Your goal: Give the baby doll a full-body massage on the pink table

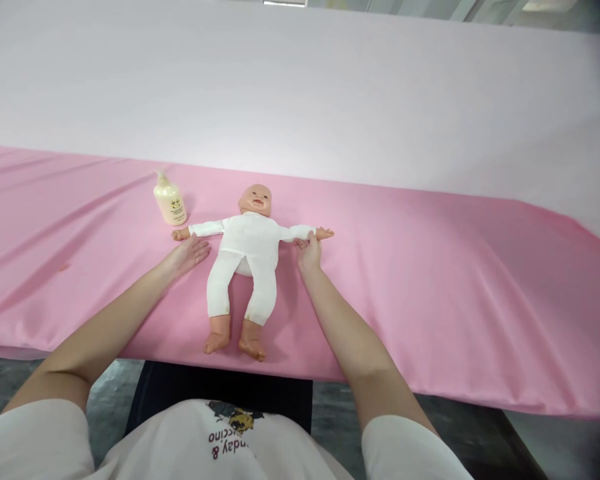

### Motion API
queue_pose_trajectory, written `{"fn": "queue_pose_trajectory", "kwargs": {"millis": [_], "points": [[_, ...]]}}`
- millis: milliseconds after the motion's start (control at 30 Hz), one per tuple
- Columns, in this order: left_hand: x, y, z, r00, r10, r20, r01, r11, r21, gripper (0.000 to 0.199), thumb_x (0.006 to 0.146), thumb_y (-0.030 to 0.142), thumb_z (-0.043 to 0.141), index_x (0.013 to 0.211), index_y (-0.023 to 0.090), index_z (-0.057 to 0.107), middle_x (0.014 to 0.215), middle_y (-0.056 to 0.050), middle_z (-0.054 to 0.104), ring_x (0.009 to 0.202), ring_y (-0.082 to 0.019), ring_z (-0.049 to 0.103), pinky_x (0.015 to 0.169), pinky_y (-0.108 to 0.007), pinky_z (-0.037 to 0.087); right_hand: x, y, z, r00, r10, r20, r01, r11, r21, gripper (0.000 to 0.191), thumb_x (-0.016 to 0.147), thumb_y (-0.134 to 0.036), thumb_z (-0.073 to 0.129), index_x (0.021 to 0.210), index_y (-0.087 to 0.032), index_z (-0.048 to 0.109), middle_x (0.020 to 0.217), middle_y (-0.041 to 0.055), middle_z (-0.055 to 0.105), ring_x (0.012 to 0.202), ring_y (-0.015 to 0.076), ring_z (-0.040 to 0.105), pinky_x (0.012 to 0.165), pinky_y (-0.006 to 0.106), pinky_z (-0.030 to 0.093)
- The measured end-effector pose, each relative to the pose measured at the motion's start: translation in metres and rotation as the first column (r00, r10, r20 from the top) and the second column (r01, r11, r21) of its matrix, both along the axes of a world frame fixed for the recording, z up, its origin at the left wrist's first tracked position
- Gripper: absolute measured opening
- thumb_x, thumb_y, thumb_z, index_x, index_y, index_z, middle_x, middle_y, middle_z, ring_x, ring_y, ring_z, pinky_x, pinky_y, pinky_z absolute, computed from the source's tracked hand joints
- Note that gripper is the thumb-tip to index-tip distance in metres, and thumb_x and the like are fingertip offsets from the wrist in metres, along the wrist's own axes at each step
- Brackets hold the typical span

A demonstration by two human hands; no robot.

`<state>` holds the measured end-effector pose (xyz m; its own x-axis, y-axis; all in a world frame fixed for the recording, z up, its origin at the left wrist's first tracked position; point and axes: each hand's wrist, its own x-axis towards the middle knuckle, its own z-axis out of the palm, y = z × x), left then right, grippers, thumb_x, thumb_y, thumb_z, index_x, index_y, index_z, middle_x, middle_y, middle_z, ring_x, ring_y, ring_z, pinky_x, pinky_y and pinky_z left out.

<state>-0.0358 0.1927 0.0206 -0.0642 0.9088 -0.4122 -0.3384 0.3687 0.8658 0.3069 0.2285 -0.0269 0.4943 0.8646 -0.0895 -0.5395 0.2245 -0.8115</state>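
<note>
White-clothed doll [250, 235] lies face-up on the pink-covered desk [430, 300], head at far end, feet by near edge, long axis leaning slightly right toward the head. It lies between left hand [192, 255], fingers uncurled at one forearm, and right hand [309, 253], clamped on the other.

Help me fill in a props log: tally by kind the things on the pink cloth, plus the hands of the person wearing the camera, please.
Doll: 1
Bottle: 1
Hands: 2 (left hand, right hand)
Total: 4
</note>
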Motion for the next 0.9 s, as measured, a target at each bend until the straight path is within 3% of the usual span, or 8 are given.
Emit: {"fn": "queue_pose_trajectory", "kwargs": {"millis": [100, 200, 333, 400, 567, 767, 833, 900], "points": [[-0.002, 0.020, -0.001, 0.967, 0.177, 0.183, -0.178, 0.984, -0.012, 0.045, 0.103, 0.038, 0.050, 0.139, 0.012, 0.055, 0.135, -0.018, 0.064, 0.125, -0.021, 0.066, 0.106, -0.027, 0.056, 0.002, 0.002, -0.004, 0.995, -0.029, -0.096, 0.026, 0.999, -0.028, 0.033, 0.091, -0.025, 0.054, 0.124, -0.026, 0.049, 0.102, -0.0016, 0.066, 0.068, 0.0083, 0.064, 0.076, 0.025, 0.060], [-0.001, 0.039, -0.005, 0.922, 0.284, 0.262, -0.293, 0.956, -0.008, 0.034, 0.101, 0.031, 0.053, 0.130, 0.016, 0.058, 0.127, -0.014, 0.067, 0.122, -0.018, 0.067, 0.108, -0.026, 0.054, -0.001, -0.005, -0.003, 0.995, -0.042, -0.086, 0.038, 0.998, -0.047, 0.021, 0.090, -0.020, 0.052, 0.110, -0.024, 0.051, 0.097, -0.0027, 0.065, 0.073, 0.0087, 0.067, 0.080, 0.024, 0.060], [0.010, 0.058, -0.014, 0.922, 0.270, 0.277, -0.290, 0.957, 0.033, 0.025, 0.102, 0.038, 0.053, 0.118, 0.019, 0.059, 0.121, -0.012, 0.068, 0.111, -0.019, 0.070, 0.105, -0.032, 0.057, -0.017, -0.029, 0.002, 1.000, -0.002, -0.026, 0.001, 0.999, -0.049, 0.026, 0.084, -0.017, 0.054, 0.108, -0.025, 0.050, 0.101, -0.0036, 0.065, 0.086, 0.0095, 0.070, 0.088, 0.025, 0.059], [0.018, 0.064, -0.020, 0.937, 0.235, 0.258, -0.266, 0.959, 0.094, 0.021, 0.102, 0.038, 0.054, 0.110, 0.020, 0.059, 0.121, -0.012, 0.067, 0.107, -0.019, 0.070, 0.104, -0.031, 0.056, -0.028, -0.046, 0.004, 0.996, 0.090, 0.000, -0.090, 0.995, -0.049, 0.026, 0.081, -0.020, 0.059, 0.106, -0.027, 0.052, 0.099, -0.0049, 0.065, 0.091, 0.0103, 0.069, 0.091, 0.025, 0.059], [0.043, 0.079, -0.036, 0.956, 0.185, 0.227, -0.250, 0.919, 0.304, 0.016, 0.096, 0.030, 0.060, 0.108, 0.021, 0.053, 0.112, -0.009, 0.069, 0.100, -0.017, 0.069, 0.102, -0.033, 0.054, -0.056, -0.080, 0.009, 0.964, 0.262, 0.033, -0.258, 0.961, -0.098, 0.017, 0.077, -0.025, 0.068, 0.090, -0.025, 0.056, 0.085, -0.0015, 0.066, 0.086, 0.0165, 0.068, 0.083, 0.028, 0.061], [0.056, 0.095, -0.044, 0.967, 0.253, 0.041, -0.239, 0.834, 0.497, 0.034, 0.087, 0.027, 0.070, 0.109, 0.023, 0.043, 0.123, -0.008, 0.063, 0.115, -0.019, 0.063, 0.106, -0.034, 0.050, -0.057, -0.091, 0.029, 0.786, 0.610, -0.103, -0.606, 0.726, -0.325, 0.024, 0.086, -0.035, 0.068, 0.106, -0.023, 0.065, 0.117, 0.0056, 0.071, 0.096, 0.0190, 0.069, 0.073, 0.029, 0.062], [0.054, 0.097, -0.045, 0.963, 0.264, -0.047, -0.203, 0.832, 0.516, 0.035, 0.087, 0.027, 0.069, 0.108, 0.023, 0.042, 0.120, -0.008, 0.062, 0.116, -0.020, 0.062, 0.106, -0.034, 0.049, -0.051, -0.095, 0.035, 0.687, 0.717, -0.120, -0.700, 0.608, -0.374, 0.034, 0.089, -0.043, 0.067, 0.116, -0.022, 0.066, 0.119, 0.0082, 0.070, 0.096, 0.0204, 0.070, 0.070, 0.031, 0.061], [0.052, 0.097, -0.045, 0.961, 0.260, -0.091, -0.173, 0.826, 0.536, 0.034, 0.087, 0.026, 0.067, 0.108, 0.023, 0.040, 0.117, -0.007, 0.061, 0.113, -0.020, 0.062, 0.104, -0.034, 0.050, -0.047, -0.101, 0.036, 0.537, 0.827, -0.164, -0.803, 0.442, -0.401, 0.046, 0.087, -0.050, 0.070, 0.121, -0.019, 0.064, 0.115, 0.0113, 0.071, 0.095, 0.0220, 0.071, 0.072, 0.034, 0.061]]}}
